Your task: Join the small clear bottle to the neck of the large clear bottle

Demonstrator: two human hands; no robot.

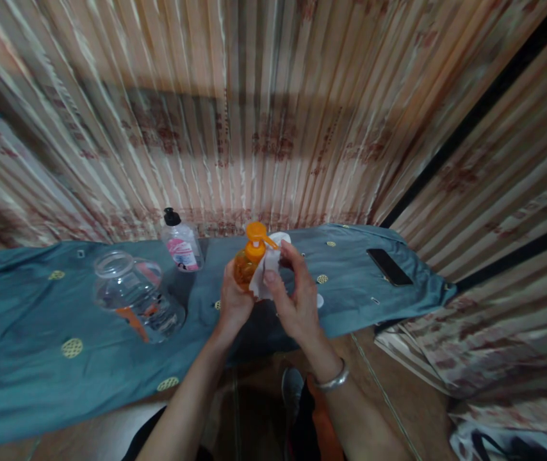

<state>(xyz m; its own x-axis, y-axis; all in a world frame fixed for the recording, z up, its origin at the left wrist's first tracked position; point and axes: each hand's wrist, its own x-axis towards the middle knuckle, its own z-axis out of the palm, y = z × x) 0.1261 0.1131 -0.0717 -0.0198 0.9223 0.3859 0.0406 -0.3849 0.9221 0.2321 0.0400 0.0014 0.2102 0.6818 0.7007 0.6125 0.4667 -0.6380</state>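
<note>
An orange pump bottle (243, 269) with an orange pump head stands upright in the grip of my left hand (236, 298), whose fingers wrap round its body. My right hand (297, 294) pinches a white tissue (268, 275) between thumb and fingers. The tissue lies against the right side of the bottle, just below the pump spout. Part of the bottle's body is hidden behind the tissue and my fingers.
On the blue cloth-covered table (28, 333), a clear plastic jug (139, 301) and a clear bottle with a black cap (182, 243) stand at left. A phone (389, 267) lies at right. Behind my hands is a white round object (280, 237). A pleated curtain (273, 115) hangs behind.
</note>
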